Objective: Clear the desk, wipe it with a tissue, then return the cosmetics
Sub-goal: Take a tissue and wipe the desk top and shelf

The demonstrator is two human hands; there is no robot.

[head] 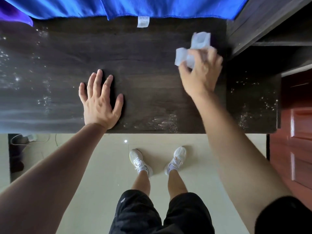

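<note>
From the head camera, I am watching a person standing at a dark wooden desk (pixel 143 53). The right hand (pixel 200 71) is clutching a crumpled white tissue (pixel 187 53), fingers closed around it, at the desk's far right near a dark shelf unit (pixel 263 27); that hand is blurred. The left hand (pixel 99 102) is lying flat, fingers spread wide and holding nothing, near the front edge. A blue cloth (pixel 118 7) is hanging along the back. White specks are dotting the desk's left and right parts.
</note>
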